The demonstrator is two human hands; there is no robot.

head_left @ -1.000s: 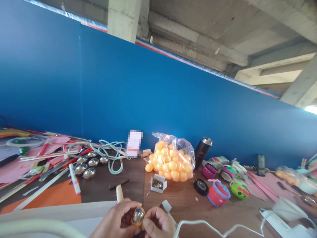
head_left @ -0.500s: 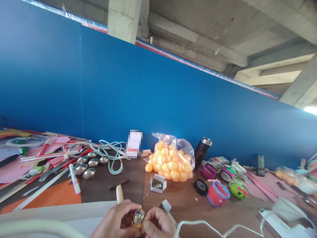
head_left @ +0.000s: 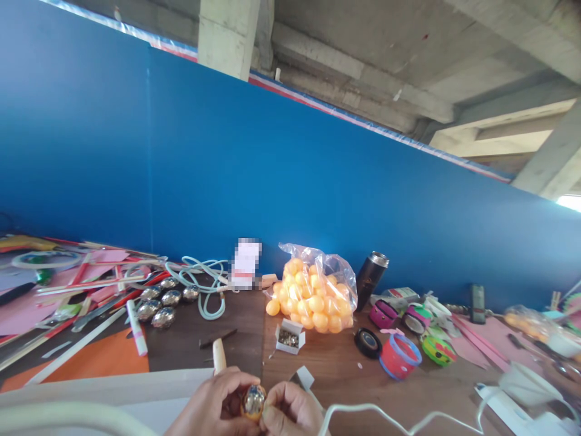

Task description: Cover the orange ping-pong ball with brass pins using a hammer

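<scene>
Left hand (head_left: 218, 404): thumb and fingers bent round a ball (head_left: 253, 401), parted only by its width, firm hold. Ball is shiny silver, orange at its lower edge, sits between the two hands. Right hand (head_left: 294, 407): fingers curled, thumb and index tips drawn together at the ball's right side; can't tell if anything small is pinched there.

Just beyond the left fingers: hammer (head_left: 219, 356), pale handle running back to the hand and partly hidden by it, dark head farther off. Just beyond the right fingers: white flap (head_left: 305, 378), partly behind the hand. White cable (head_left: 363, 407) runs off to the right from beside that hand. White sheet (head_left: 172, 379) left of the left fingers, orange sheet (head_left: 104, 361) past it, marker (head_left: 137, 329) lying over its edge.

Straight out from the fingertips on the table (head_left: 336, 378): small open box (head_left: 284, 347) with metal bits inside, then clear bag (head_left: 338, 263) full of orange balls (head_left: 318, 303).

Farther out left of the fingers: six silver balls (head_left: 171, 298) clustered, pale blue cord (head_left: 211, 314) in loops next to them.

Farther out right: black tape roll (head_left: 361, 344), red tub (head_left: 399, 361) beside it, black bottle (head_left: 371, 275) tilted behind, near the bag. Blue wall (head_left: 272, 169) beyond everything.
</scene>
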